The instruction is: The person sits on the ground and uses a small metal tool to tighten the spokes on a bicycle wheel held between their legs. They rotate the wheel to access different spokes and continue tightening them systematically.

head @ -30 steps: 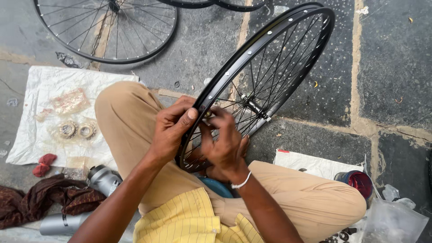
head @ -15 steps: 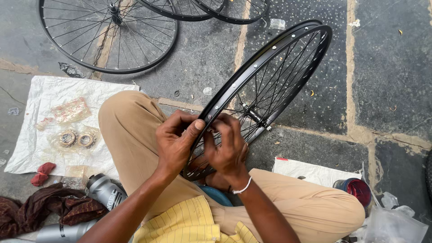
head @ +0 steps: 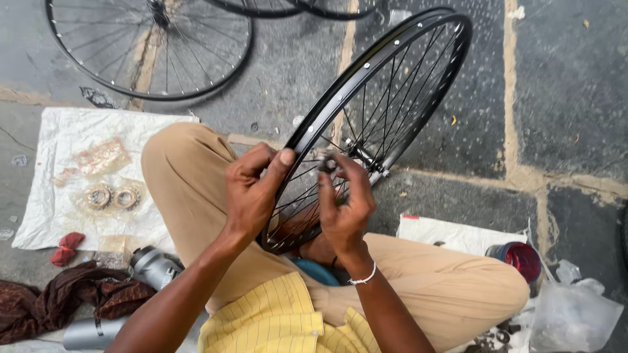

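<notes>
Between the knees, the black bicycle wheel rim (head: 366,72) stands tilted on the lap. Left hand (head: 252,189) is clamped on the rim's near edge, thumb on top. Right hand (head: 343,206) reaches into the spokes (head: 392,111), fingers pinched near the hub (head: 360,153); what they hold, I cannot tell. Best kept braced, with small turns.

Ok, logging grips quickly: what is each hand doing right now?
Left hand: closed on the black wheel rim, thumb on top.
Right hand: fingers pinched among the spokes near the hub; what they hold cannot be told.
</notes>
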